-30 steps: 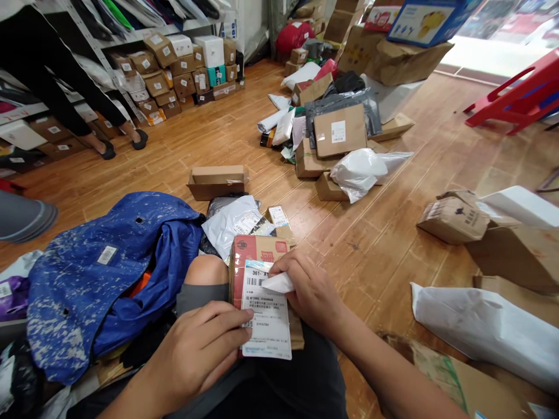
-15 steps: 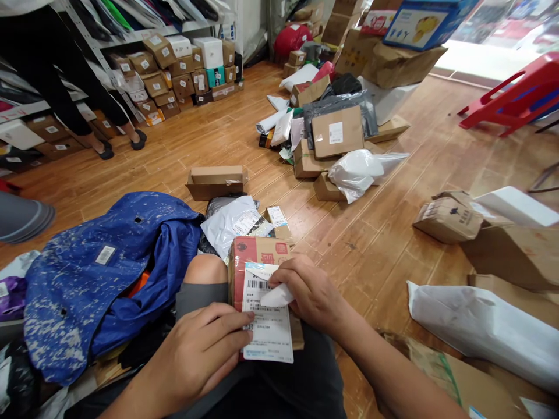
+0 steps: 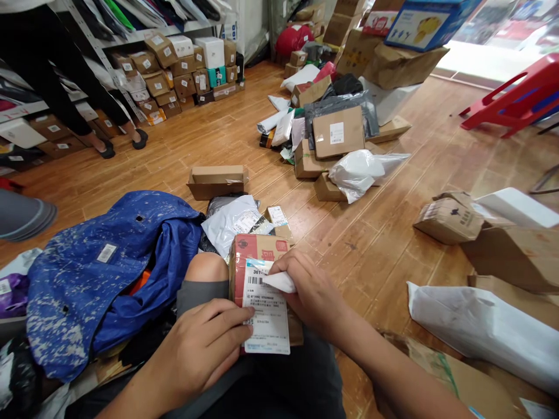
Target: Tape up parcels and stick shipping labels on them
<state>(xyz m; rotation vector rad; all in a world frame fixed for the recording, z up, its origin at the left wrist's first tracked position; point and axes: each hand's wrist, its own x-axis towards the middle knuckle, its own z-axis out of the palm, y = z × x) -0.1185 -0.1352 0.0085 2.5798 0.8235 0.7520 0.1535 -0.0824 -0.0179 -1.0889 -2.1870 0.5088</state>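
On the floor [image 3: 379,215], at its far left corner, a person [image 3: 48,70] in black trousers and dark shoes, close before a shelf [image 3: 26,110]; on its near left edge, a grey bucket [image 3: 26,216], cut by the view; nearer, a blue sack [image 3: 109,267] flecked with white, with a small label on its side and a bit of orange in its fold; along the floor's far edge, stacked boxes [image 3: 183,84], brown and white, most with labels; nearer, an open carton [image 3: 218,183], just beyond the sack.

Across the lap, the left hand [image 3: 205,343], palm down; fingers nearly straight and close together, tips on the left edge of a printed label [image 3: 266,326]; thumb hidden, so impossible to tell whether clasping from below; under the label, a red and brown box [image 3: 240,247], resting on the lap beside the bare knee [image 3: 207,270]; just past its far edge, a pale plastic bag [image 3: 231,221]; over its right edge, the right hand [image 3: 310,291], fingers curled and pinching a white slip [image 3: 282,282] above the label's upper right part.

Farther right, mid-floor, a parcel pile [image 3: 336,131]; toward the floor's right edge, a dented carton [image 3: 449,218], a long white package [image 3: 484,326] and a red stool [image 3: 515,96].
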